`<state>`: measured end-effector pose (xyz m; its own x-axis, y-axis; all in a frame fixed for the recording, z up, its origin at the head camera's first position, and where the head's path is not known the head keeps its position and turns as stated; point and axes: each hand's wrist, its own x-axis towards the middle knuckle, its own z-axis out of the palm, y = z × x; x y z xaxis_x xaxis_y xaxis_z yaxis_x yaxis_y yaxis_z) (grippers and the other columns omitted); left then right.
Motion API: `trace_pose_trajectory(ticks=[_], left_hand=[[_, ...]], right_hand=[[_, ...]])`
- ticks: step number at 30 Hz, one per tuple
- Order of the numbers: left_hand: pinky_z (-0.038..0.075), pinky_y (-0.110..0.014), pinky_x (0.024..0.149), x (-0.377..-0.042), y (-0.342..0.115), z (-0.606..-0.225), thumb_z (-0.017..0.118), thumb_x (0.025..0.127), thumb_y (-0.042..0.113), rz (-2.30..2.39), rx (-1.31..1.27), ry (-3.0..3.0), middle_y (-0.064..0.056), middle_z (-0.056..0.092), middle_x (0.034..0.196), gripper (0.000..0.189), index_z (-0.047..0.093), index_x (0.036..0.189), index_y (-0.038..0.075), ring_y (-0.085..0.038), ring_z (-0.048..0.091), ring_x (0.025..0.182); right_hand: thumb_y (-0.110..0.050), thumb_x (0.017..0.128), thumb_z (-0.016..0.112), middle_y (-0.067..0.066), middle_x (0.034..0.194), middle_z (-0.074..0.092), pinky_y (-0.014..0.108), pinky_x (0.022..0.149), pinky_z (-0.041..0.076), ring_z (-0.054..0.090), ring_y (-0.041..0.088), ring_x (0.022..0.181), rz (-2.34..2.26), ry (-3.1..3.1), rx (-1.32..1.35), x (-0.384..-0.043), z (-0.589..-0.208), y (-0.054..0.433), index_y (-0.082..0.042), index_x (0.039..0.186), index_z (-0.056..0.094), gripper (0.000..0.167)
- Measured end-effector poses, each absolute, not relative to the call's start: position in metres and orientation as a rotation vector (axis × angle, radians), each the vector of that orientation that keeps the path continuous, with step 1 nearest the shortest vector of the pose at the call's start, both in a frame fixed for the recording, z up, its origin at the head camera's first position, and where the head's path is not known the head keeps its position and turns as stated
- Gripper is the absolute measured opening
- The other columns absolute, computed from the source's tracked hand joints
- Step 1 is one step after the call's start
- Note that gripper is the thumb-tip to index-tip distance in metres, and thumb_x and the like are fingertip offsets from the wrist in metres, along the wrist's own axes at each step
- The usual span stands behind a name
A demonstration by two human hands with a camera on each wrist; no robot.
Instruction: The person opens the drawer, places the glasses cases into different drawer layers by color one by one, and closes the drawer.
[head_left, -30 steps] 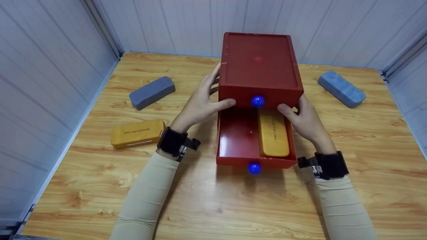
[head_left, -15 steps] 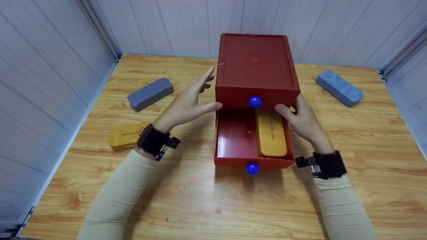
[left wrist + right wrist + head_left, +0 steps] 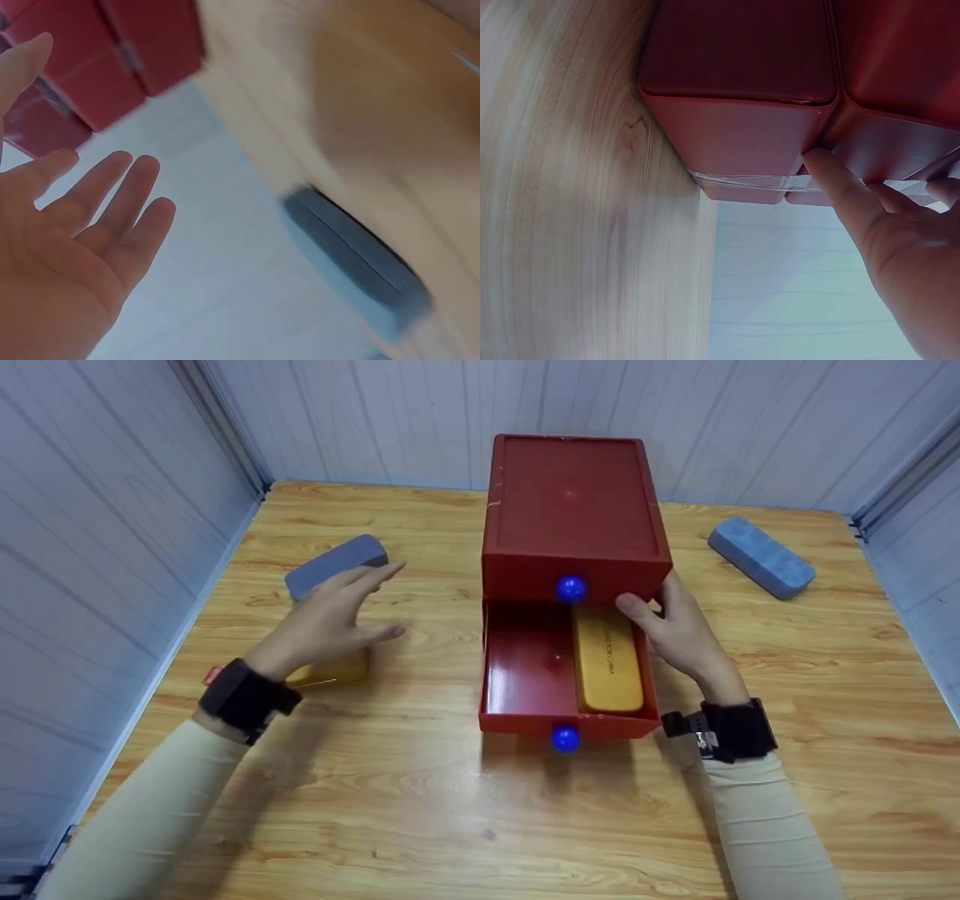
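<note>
A red two-drawer box [image 3: 574, 502] with blue round knobs stands near the back wall. Its lower drawer [image 3: 529, 682] is pulled out, and a yellow oblong case [image 3: 611, 667], like a glasses case, lies along that drawer's right side. My right hand [image 3: 679, 630] holds the box's right front corner, thumb at the upper drawer's front, fingers along the side. Out to the left, my left hand [image 3: 322, 622] has its fingers spread with nothing between them. It overlaps a second yellow case [image 3: 341, 669], mostly hidden under it, and the edge of a grey-blue case [image 3: 334, 562].
A light blue case [image 3: 761, 559] lies at the back right of the wooden table [image 3: 465, 825]. White panel walls [image 3: 420, 420] enclose the table at the back and both sides. Clear tape [image 3: 757, 182] runs across the box's side in the right wrist view.
My left hand has let go of the box's left side and moved left and down, over the yellow case. The right hand keeps its place on the box.
</note>
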<state>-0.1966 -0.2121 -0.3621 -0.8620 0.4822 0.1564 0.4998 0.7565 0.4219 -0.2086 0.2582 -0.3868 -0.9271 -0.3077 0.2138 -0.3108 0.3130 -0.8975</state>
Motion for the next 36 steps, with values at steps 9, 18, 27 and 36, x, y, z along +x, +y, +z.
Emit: trace_pose_trajectory(ticks=[9,18,27,36], left_hand=[[0.042,-0.072,0.109,-0.173,-0.272,-0.375,0.077,0.098,0.044,-0.632,-0.651,-3.059,-0.025,0.048,0.156,0.087,0.032,0.169,0.021,-0.048,0.046,0.141],[0.041,-0.074,0.109,-0.156,-0.311,-0.381,0.075,0.098,0.051,-0.54,-0.624,-3.211,-0.032,0.045,0.156,0.089,0.034,0.168,0.015,-0.055,0.044,0.141],[0.042,-0.071,0.108,-0.138,-0.328,-0.392,0.084,0.094,0.038,-0.587,-0.677,-3.211,-0.03,0.051,0.15,0.091,0.035,0.167,0.013,-0.052,0.048,0.137],[0.049,-0.07,0.099,-0.122,-0.326,-0.397,0.086,0.092,0.029,-0.44,-0.707,-3.155,-0.026,0.054,0.149,0.096,0.03,0.17,0.028,-0.051,0.052,0.133]], right_hand=[[-0.019,0.111,0.058,0.004,0.157,0.046,0.03,0.105,0.051,0.049,0.02,0.138,1.735,-2.534,0.629,-0.211,-0.388,0.258,-0.02,0.164,0.034,0.058],[-0.018,0.111,0.057,0.002,0.158,0.045,0.032,0.106,0.051,0.048,0.02,0.139,1.769,-2.515,0.651,-0.212,-0.39,0.257,-0.023,0.165,0.032,0.06],[-0.017,0.111,0.058,0.002,0.155,0.046,0.034,0.107,0.049,0.048,0.019,0.138,1.777,-2.512,0.636,-0.211,-0.388,0.258,-0.02,0.164,0.034,0.058],[-0.018,0.111,0.058,0.003,0.155,0.046,0.041,0.112,0.047,0.047,0.019,0.14,1.786,-2.513,0.63,-0.211,-0.388,0.257,-0.018,0.163,0.034,0.057]])
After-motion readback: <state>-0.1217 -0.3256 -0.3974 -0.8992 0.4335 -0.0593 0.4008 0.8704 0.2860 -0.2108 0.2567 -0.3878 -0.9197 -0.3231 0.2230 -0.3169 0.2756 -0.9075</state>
